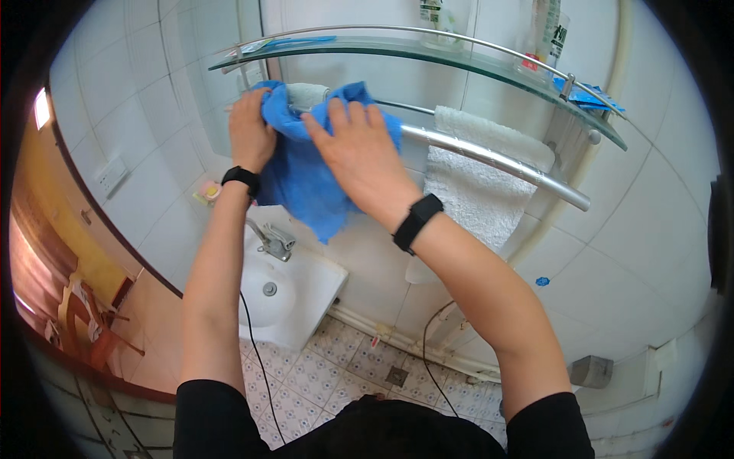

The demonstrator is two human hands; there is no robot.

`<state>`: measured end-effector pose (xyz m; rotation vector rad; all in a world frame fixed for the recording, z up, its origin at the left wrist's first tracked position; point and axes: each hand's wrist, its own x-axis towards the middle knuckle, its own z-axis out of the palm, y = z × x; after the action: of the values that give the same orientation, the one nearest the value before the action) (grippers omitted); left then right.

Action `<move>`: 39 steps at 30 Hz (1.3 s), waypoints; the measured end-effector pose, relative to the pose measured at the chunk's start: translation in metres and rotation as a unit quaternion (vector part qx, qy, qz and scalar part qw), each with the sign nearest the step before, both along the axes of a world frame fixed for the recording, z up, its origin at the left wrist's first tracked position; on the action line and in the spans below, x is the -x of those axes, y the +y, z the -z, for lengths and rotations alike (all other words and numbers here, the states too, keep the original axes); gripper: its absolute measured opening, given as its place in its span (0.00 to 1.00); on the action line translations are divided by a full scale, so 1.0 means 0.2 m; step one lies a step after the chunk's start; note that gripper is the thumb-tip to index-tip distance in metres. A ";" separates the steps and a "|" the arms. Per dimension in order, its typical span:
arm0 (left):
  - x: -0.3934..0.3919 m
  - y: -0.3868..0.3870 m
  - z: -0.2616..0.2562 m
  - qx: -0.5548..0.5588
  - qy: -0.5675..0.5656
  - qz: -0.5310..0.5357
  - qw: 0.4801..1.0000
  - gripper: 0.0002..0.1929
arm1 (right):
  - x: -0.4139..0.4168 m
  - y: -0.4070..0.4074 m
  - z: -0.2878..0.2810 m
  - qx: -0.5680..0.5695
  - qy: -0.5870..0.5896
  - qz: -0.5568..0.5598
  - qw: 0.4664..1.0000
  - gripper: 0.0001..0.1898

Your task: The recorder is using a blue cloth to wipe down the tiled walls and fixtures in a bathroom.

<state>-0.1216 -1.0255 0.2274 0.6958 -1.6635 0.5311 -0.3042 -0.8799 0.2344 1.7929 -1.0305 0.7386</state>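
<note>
A blue cloth [309, 178] is draped over the front metal towel bar [493, 158] below a glass shelf, its pointed lower end hanging down. My left hand [250, 129] grips the bunched left top edge of the cloth, and its fingertips are partly hidden. Farther right, my right hand [364, 152] lies over the cloth with its fingers hooked onto the upper fold and the thumb pointing left. A white towel [470, 189] hangs to the right of my right hand. Another white towel [308, 96] shows behind the blue cloth, between my hands.
Bottles [438, 26] and blue packets [588, 94] stand or lie on the railed glass shelf [367, 47]. Below are a white washbasin [327, 275] with a metal faucet [276, 245], a floor drain [397, 376] and dark cables [261, 358]. A wooden chair [86, 327] is beyond the doorway at left.
</note>
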 end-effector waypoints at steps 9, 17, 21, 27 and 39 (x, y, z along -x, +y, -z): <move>0.09 0.14 -0.09 -0.056 -0.012 0.023 0.998 0.11 | 0.02 0.00 -0.03 -0.048 -0.014 0.007 0.999 0.22; 0.57 0.54 -0.04 0.002 -0.066 0.051 0.997 0.18 | 0.39 0.37 0.01 -0.012 -0.060 -0.025 0.998 0.19; 0.85 0.80 0.02 0.001 -0.026 0.109 0.994 0.22 | 0.60 0.60 0.04 0.010 -0.062 0.021 0.998 0.16; 1.17 1.10 0.04 0.009 -0.023 0.213 0.977 0.24 | 0.89 0.87 0.07 0.049 -0.079 0.058 0.994 0.14; 1.60 1.55 0.37 -0.104 -0.052 0.404 0.907 0.19 | 1.32 1.24 0.41 0.027 -0.272 0.032 0.961 0.12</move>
<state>-0.4415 -0.7165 0.1537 0.0759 -1.9410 -0.2123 -0.5673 -0.6328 0.1530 1.5313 -1.3978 1.2467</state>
